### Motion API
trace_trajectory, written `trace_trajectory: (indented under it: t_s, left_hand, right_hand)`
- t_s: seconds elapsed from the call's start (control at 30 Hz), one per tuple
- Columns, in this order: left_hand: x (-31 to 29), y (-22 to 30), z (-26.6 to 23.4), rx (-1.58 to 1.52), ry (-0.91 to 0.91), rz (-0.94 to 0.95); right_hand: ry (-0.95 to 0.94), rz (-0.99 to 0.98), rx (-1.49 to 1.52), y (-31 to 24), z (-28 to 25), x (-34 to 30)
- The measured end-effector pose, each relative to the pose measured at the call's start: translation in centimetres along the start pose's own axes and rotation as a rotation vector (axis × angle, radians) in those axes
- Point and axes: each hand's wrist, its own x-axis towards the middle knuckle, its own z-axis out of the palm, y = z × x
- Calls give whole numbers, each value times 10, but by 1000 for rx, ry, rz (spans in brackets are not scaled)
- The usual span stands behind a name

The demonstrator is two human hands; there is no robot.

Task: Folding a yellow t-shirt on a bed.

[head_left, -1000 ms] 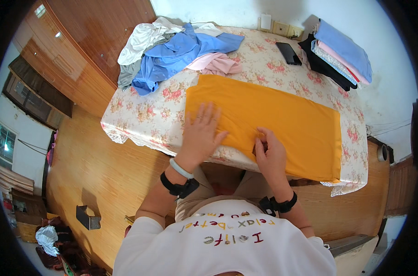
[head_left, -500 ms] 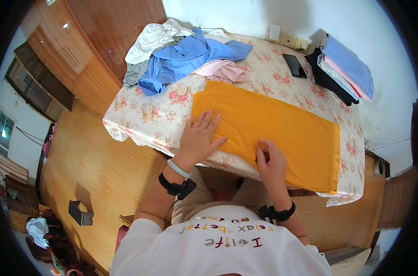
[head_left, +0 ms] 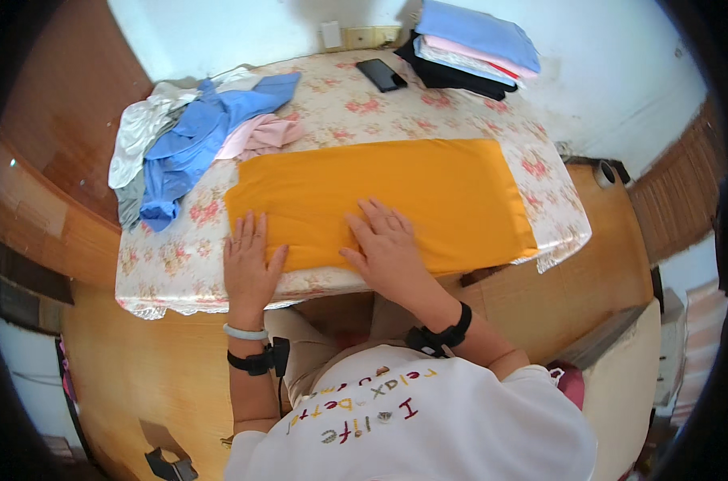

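A mustard-yellow garment (head_left: pixel 364 176), folded into a long flat strip, lies along the near side of the table; its exact kind does not show. At its left end, my left hand (head_left: pixel 252 260) rests flat with the fingers spread, partly over the cloth's near corner. My right hand (head_left: pixel 386 244) lies open, palm down, on the near middle of the cloth. Small creases run between the two hands. Each wrist wears a black strap, and a pale bangle circles the left one.
A flowered tablecloth (head_left: pixel 175 256) covers the table. Rumpled clothes, among them a blue garment (head_left: pixel 192 132), lie heaped at the back left. A black phone (head_left: pixel 382 75) sits near the wall, left of a stack of folded clothes (head_left: pixel 472 48). A wooden cabinet (head_left: pixel 51 216) borders the left.
My right hand has gone from fingers curled at the cloth's near edge to lying flat on it. The view has turned, and the cloth now lies straighter across it.
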Motion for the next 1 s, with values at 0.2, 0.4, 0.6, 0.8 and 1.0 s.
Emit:
trace_trajectory:
  t_s: [0.2,0.4,0.6,0.8,1.0]
  left_hand:
    - [0,2,0,-2,-14,0]
    - [-5,2,1,-4,11,27]
    - [-9,-3,2,-14,0,-5]
    - [6,39,-12,107,-21,11]
    - [8,65,5,-111,-50,277]
  right_hand:
    - [-287,63,-179,52,-14,-16]
    - [-213,451,-380,146,-79,-52]
    - [-219,742,-425,153,-107,-51]
    - [-164,416,-495,117,-73,-35]
    - [-303,103,-217,54,-21,-18]
